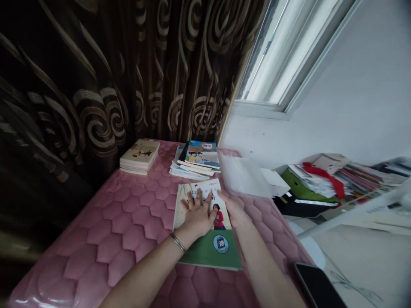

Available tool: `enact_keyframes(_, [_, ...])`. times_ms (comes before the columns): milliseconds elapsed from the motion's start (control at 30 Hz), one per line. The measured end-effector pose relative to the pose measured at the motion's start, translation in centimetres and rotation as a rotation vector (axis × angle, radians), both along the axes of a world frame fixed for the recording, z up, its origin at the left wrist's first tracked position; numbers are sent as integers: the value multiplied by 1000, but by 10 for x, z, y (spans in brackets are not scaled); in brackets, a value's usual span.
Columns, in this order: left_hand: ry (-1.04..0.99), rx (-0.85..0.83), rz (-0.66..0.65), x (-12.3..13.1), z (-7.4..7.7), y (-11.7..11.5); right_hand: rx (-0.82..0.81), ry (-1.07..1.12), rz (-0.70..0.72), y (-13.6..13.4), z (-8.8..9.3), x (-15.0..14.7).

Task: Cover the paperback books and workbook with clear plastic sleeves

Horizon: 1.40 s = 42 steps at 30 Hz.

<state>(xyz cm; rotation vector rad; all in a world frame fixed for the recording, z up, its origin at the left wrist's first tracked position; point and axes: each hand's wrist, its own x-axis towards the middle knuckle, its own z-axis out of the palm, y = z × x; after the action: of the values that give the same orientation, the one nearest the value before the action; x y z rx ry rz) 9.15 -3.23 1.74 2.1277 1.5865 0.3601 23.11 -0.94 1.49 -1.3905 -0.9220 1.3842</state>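
A book [205, 252] with a white and green cover lies on the pink padded surface, a figure in red printed on its front. My left hand [199, 216] rests flat on the upper half of the cover with its fingers spread; a silver bangle circles that wrist. At the upper right edge of the same book is my right hand [233, 209]. Its visible fingertip touches the cover near the corner, and the edge lies in its grip. The rest of its fingers are hidden.
Behind the book stands a stack of books [202, 155] topped by a blue one. Another stack [140, 154] sits at the back left. Clear plastic sheets [245, 175] lie at the right, near a white box [275, 183]. A phone [317, 284] is at the front right.
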Motion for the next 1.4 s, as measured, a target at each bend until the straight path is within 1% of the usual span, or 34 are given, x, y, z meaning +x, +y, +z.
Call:
enact_keyframes(33, [21, 13, 3, 2, -4, -1, 7, -31, -5, 1, -5, 2])
enact_keyframes(67, [40, 27, 8, 4, -9, -1, 27, -139, -15, 2, -10, 3])
enact_keyframes(167, [86, 78, 28, 7, -19, -2, 121, -615, -51, 3, -23, 6])
enact_keyframes(200, [95, 94, 34, 7, -22, -2, 132, -724, -56, 2, -25, 7])
enact_keyframes(333, [99, 123, 18, 2, -24, -3, 94, -1020, -118, -5, -24, 6])
enact_keyframes(433, [120, 148, -6, -12, -22, -3, 23, -1235, -134, -12, -21, 1])
enact_keyframes(500, [148, 167, 30, -24, -20, -4, -16, -1301, -121, -15, -19, -3])
enact_keyframes(633, [202, 173, 226, -49, -17, -3, -79, -1413, -89, -16, -17, -8])
enact_keyframes(700, [199, 162, 279, -57, -15, 0, -90, -1433, -56, -15, -16, -9])
enact_keyframes(867, [172, 86, 274, -61, -18, 14, -38, -1428, -18, -14, -19, -8])
enact_keyframes(1033, [199, 162, 239, -65, -19, 28, 50, -1413, -8, -14, -25, -13])
enact_keyframes(1100, [216, 179, 235, -71, -17, 30, 56, -1427, 40, -13, -26, -17])
enact_keyframes(1200, [293, 240, 276, -74, -15, 26, 69, -1453, 103, -11, -25, -21])
enact_keyframes(1233, [322, 286, 268, -72, -15, 23, 71, -1461, 110, -11, -25, -22])
enact_keyframes(1267, [341, 331, 233, -68, -17, 18, 71, -1467, 107, -11, -24, -23])
enact_keyframes(1300, [339, 368, 164, -62, -19, 12, 70, -1470, 106, -10, -24, -23])
enact_keyframes(1333, [321, 386, 68, -54, -22, 5, 68, -1473, 106, -10, -25, -22])
enact_keyframes(1400, [236, 357, -147, -36, -30, -11, 77, -1479, 120, -10, -26, -21])
